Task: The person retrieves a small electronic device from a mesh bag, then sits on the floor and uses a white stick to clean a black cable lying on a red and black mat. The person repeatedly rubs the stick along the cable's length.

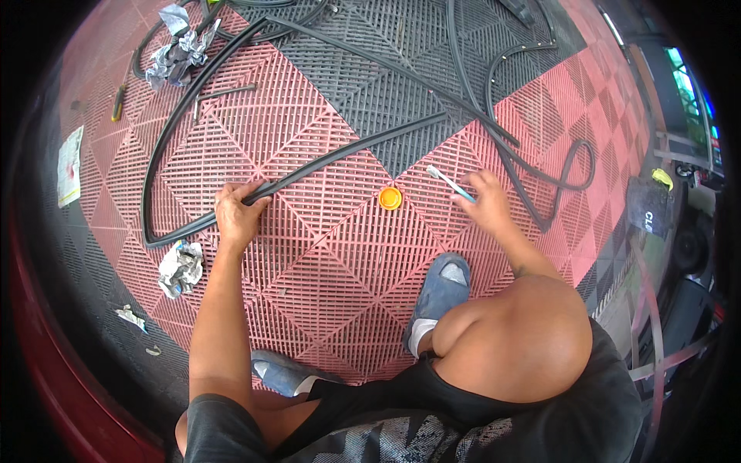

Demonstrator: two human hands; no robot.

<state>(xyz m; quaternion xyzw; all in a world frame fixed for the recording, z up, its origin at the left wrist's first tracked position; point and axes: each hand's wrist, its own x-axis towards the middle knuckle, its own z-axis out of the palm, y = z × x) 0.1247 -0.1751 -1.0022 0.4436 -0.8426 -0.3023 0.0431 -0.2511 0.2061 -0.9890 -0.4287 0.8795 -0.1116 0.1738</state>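
Note:
My left hand [240, 211] grips a long black rubber seal strip [347, 147] lying on the red and dark grey plastic grid floor. From there the strip bends back at the left and loops towards the top. My right hand [485, 199] holds a toothbrush [451, 184] by its light blue handle, the whitish bristle head pointing up and left, apart from the strip. Between my hands a small round orange-yellow cap or dish [390, 198] sits on the floor; what it contains is unclear.
Crumpled paper [180, 269] lies beside the strip's bend, and more crumpled paper [179, 58] at upper left, near a yellow-handled tool [118, 103] and a thin dark rod [226, 91]. More black strips [570, 185] curl at right. A red painted panel [63, 382] edges the lower left.

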